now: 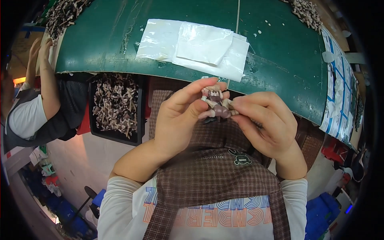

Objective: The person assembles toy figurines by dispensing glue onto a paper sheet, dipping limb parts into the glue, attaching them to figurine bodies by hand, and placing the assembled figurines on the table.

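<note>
Between my two hands, over my lap at the table's near edge, is a small toy figure (219, 105) in brown, cream and pinkish tones. My left hand (178, 114) is closed round its left side, with the thumb and fingertips against it. From the other side my right hand (269, 120) pinches its lower right part between thumb and fingers. Exactly which limb the right fingertips hold is hidden. The figure is held just above my checked brown apron (218, 172).
White sheets in clear plastic (204, 42) lie on the green tabletop (108, 44). A black crate (116, 138) full of similar small figures stands left, below the table edge. Heaps of small parts (66, 16) lie at the far corners. Another person's arm (48, 80) is at far left.
</note>
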Demonstrator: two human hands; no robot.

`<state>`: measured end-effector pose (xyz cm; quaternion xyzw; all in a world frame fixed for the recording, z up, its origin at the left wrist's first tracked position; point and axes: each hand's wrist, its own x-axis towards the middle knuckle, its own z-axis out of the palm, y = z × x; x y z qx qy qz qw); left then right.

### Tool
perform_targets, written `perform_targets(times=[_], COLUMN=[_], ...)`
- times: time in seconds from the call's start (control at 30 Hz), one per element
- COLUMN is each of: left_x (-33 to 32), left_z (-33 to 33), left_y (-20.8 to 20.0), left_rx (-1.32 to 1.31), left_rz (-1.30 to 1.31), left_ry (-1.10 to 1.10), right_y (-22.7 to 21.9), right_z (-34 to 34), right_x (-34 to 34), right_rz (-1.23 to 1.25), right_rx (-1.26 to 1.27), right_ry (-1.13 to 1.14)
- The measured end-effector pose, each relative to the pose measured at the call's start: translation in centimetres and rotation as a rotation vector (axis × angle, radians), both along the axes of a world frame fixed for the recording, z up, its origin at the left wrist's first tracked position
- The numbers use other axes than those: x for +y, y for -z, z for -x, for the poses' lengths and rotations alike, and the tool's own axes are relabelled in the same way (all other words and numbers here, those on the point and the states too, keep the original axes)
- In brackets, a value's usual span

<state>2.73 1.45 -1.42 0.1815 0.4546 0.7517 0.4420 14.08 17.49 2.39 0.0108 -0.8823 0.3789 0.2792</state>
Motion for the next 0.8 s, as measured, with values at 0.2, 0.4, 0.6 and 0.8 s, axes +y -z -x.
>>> perform_targets(times=[0.2, 0.4, 0.6, 0.8], left_x=[-0.1, -0.4, -0.4, -0.7], left_z=[-0.3, -0.8, -1.6, -2.1], left_y=[-0.3, -0.5, -0.1, 0.8], left_rx=[-0.195, -0.314, -0.410, -0.446], left_rz=[0.043, 0.078, 0.078, 0.090], left_ry=[-0.022, -0.015, -0.016, -0.032], right_y=[1.4, 2.6, 4.3, 5.2], right_z=[0.2, -0.1, -0.7, -0.6], right_x=[-0.3, -0.5, -1.2, -1.5], right_rz=[-0.043, -0.101, -0.304, -0.403], right_rx=[0.006, 0.060, 0.137, 0.180], right_ry=[-0.009, -0.024, 0.098, 0.116])
